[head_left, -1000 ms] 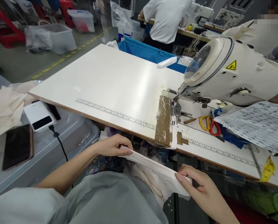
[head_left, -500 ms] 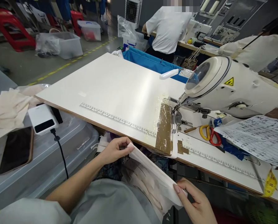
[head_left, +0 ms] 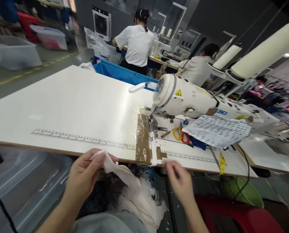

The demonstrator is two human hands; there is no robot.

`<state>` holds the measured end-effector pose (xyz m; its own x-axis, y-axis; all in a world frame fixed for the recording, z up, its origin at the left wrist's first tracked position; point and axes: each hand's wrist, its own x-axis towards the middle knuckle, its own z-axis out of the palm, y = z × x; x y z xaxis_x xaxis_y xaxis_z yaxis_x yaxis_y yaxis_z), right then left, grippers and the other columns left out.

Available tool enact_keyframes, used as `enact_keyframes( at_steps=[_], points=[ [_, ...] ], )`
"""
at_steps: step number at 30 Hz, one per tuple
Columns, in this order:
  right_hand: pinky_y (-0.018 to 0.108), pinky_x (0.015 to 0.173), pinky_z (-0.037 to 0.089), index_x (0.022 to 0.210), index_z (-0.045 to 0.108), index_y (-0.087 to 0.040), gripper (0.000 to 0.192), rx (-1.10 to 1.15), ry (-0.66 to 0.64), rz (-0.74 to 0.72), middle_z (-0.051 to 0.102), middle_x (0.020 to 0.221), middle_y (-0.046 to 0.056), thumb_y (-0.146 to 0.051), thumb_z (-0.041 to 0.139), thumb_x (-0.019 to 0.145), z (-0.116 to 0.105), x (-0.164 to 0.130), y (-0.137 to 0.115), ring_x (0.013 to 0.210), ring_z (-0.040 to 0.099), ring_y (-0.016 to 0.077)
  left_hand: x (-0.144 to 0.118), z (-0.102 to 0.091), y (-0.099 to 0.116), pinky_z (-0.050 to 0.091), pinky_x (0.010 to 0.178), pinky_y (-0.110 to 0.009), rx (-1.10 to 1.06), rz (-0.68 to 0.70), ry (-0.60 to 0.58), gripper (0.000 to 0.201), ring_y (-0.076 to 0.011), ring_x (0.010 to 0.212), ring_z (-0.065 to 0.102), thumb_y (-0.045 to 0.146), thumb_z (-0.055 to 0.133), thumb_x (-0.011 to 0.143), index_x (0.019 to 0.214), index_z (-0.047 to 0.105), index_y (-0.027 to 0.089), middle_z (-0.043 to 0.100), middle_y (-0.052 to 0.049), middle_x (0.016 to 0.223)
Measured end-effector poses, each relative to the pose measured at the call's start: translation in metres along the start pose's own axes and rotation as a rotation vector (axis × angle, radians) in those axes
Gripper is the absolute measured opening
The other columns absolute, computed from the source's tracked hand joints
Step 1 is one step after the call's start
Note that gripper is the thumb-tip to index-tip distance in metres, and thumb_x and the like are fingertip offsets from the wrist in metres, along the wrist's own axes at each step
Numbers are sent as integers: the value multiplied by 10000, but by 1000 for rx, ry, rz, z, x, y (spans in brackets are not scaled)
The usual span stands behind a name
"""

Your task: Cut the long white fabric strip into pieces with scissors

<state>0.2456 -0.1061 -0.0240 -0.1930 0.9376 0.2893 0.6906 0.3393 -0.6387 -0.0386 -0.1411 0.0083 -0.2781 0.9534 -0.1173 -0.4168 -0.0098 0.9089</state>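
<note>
We hold cloth at the table edge.
Lower middle: our left hand (head_left: pixel 86 174) pinches the white cloth (head_left: pixel 120 173); right hand (head_left: pixel 179 183) hovers loosely curled, holding nothing. Nothing lies under the machine (head_left: pixel 195 100) yet, so sewing remains.

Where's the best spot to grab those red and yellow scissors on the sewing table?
Take the scissors by the looped handles, one yellow and one red. They lie flat on the table with the loops facing the near edge, so come from the front, below the sewing machine head. The blades are hidden under the printed paper, so avoid reaching there.
</note>
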Motion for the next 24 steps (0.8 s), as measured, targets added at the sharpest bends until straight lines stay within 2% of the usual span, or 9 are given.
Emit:
enact_keyframes(
  at_steps=[2, 4, 6, 10, 13, 15, 18, 21, 24],
  points=[
    [353, 806, 506, 979, 639, -182, 289, -340, 176, 99, 662, 1010, 129, -302, 378, 939, -25, 39, 20, 949, 613, 248, -2, 4, 12, 490, 571, -214, -16, 51, 29, 281, -155, 647, 606, 447, 751, 734, 724, 684, 175, 691, -35, 712],
    [392, 886, 472, 1045, 638, -134, 292, -609, 135, 242, 639, 1092, 174, -278, 424, 906, -39, 75, 37, 1077, 566, 297, -4, 7, 20, 477, 546, -217, 27, 91, -14, 251, -163, 645, 608, 426, 750, 740, 727, 697, 181, 695, -38, 713],
    [433, 898, 451, 1063, 636, -78, 332, -703, 102, 332, 632, 1081, 225, -304, 455, 901, -42, 104, 47, 1093, 559, 349, -4, 9, 21, 472, 548, -224, 138, 139, -160, 206, -174, 657, 620, 388, 715, 782, 748, 724, 185, 705, -52, 733],
    [420, 738, 478, 967, 657, -34, 356, -763, 21, 512, 657, 919, 262, -347, 518, 873, -40, 144, 52, 921, 631, 382, 0, 7, 6, 471, 592, -227, 399, 219, -531, 177, -164, 668, 628, 286, 607, 870, 854, 764, 204, 718, -65, 776],
    [361, 667, 463, 828, 674, -101, 257, -763, -73, 579, 676, 818, 201, -338, 576, 818, -50, 157, 50, 852, 649, 347, 3, 2, -10, 452, 575, -222, 485, 176, -543, 180, -150, 628, 606, 290, 614, 863, 857, 768, 197, 705, -62, 737],
    [341, 638, 447, 768, 665, -135, 228, -757, -130, 590, 677, 780, 169, -345, 582, 803, -61, 150, 46, 830, 652, 330, 4, -2, -18, 458, 589, -229, 492, 115, -519, 200, -161, 646, 611, 322, 630, 848, 796, 759, 178, 699, -68, 731],
    [331, 614, 445, 894, 642, -145, 227, -632, -129, 564, 685, 856, 147, -328, 581, 773, -72, 110, 35, 827, 649, 308, 6, -10, -26, 468, 625, -237, 475, 43, -500, 240, -178, 690, 621, 354, 640, 834, 718, 728, 163, 694, -71, 736],
    [310, 596, 470, 1031, 567, -182, 345, -283, -122, 380, 670, 892, 97, -401, 563, 763, -70, 49, 15, 751, 636, 248, 7, -15, -33, 471, 641, -240, 450, -18, -501, 234, -182, 707, 624, 368, 658, 815, 728, 728, 162, 701, -71, 755],
    [274, 604, 474, 838, 517, -227, 277, -82, -349, 139, 615, 814, 38, -493, 582, 798, -60, 3, -14, 708, 592, 192, 7, -14, -37, 477, 642, -247, 418, -80, -536, 234, -192, 713, 631, 377, 674, 797, 729, 735, 161, 709, -76, 764]
  ],
)
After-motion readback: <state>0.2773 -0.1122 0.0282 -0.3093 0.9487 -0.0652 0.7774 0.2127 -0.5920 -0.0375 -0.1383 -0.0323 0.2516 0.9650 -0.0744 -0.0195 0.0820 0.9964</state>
